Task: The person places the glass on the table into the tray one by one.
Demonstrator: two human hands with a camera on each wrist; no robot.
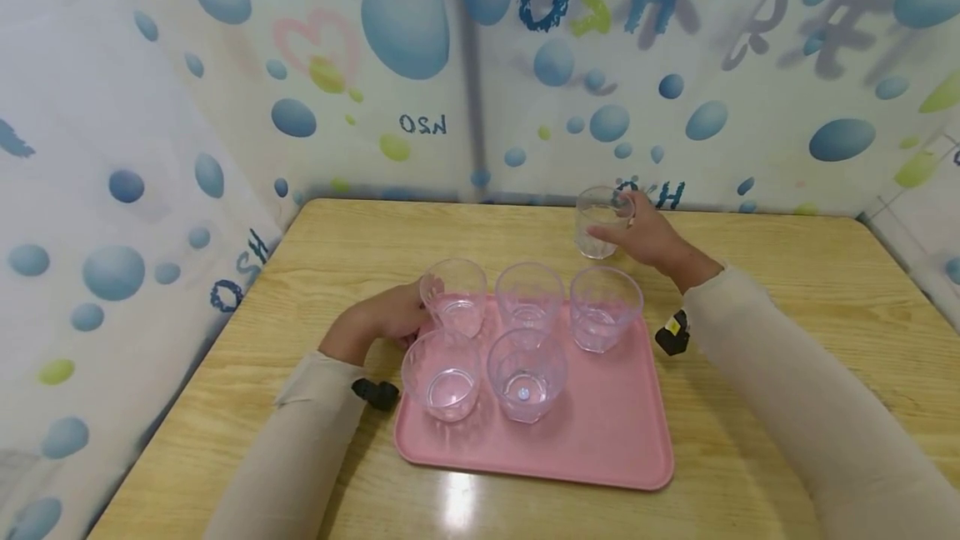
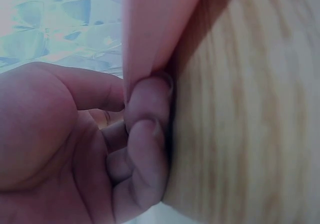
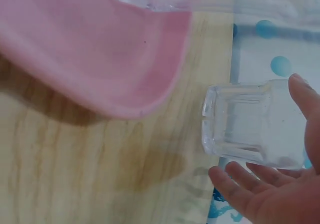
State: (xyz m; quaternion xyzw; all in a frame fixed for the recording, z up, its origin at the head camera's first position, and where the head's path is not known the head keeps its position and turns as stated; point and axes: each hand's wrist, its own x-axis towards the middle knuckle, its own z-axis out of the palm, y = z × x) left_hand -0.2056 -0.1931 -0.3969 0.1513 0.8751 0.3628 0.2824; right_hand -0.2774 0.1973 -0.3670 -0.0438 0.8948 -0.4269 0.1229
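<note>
My left hand [image 1: 393, 312] pinches the left rim of a pink tray [image 1: 607, 432]. In the left wrist view its thumb lies over the rim [image 2: 142, 28] and its curled fingers [image 2: 147, 101] tuck beneath it, close to the tabletop. Beyond the tray's far right corner, my right hand [image 1: 648, 232] holds a clear tumbler [image 1: 596, 223] between thumb and fingers. The right wrist view shows this tumbler [image 3: 245, 124] with its thick faceted base toward the tray. On the tray stand several similar clear tumblers, including a front-left one [image 1: 442, 377] and a far-right one [image 1: 603, 311].
A wood-grain table [image 1: 750, 407] carries the tray. Patterned sheeting [image 1: 525, 107] with blue and green blobs stands along the table's far edge and at its left side. The tray's front right part [image 1: 600, 407] has bare surface.
</note>
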